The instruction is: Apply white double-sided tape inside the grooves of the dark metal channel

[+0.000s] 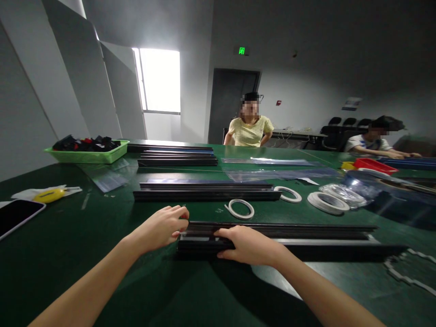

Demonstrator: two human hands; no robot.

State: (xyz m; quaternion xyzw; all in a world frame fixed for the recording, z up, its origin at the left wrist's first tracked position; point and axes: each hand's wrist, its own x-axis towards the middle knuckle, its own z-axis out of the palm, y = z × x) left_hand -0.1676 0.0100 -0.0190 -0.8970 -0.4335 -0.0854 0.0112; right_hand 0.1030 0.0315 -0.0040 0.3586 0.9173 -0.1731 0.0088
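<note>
A long black metal rail (306, 236) lies across the green table (68, 236) in front of me, stacked with similar black strips. My right hand (250, 245) grips the rail near its left end, fingers curled over its top. My left hand (163, 227) is at the rail's left end, fingertips pinched on something small there that I cannot make out. A white tape ring (240, 208) lies just beyond the rail.
More black rails (204, 190) lie further back, with other white tape rolls (327, 201) and clear plastic bags (272, 172). A green basket (88, 154) of dark parts, a yellow cutter (49, 195) and a phone (17, 215) sit left. Two people sit at the far side.
</note>
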